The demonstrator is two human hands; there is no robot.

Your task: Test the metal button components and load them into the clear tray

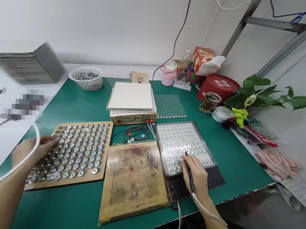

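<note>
My right hand [196, 173] grips a black pen-shaped probe [190, 178] with a white wire trailing down along the forearm. Its tip is over a tray [170, 173] holding rows of small round discs with silvery-white faces. Over the left edge of a brown board [100, 175], my left hand [36, 148] has its fingers pinched together among round metal pieces [72, 175] set in rows. Whatever sits between those fingertips is hidden. Between the board and the tray lies a worn, tape-covered wooden block [132, 203].
Behind the block stands a bench instrument [133, 119] with white sheets [130, 95] on top and red and black leads [135, 128] in front. A white basket [92, 85] of metal parts is at the back left. A glass mug [208, 103] and a plant [264, 94] stand right.
</note>
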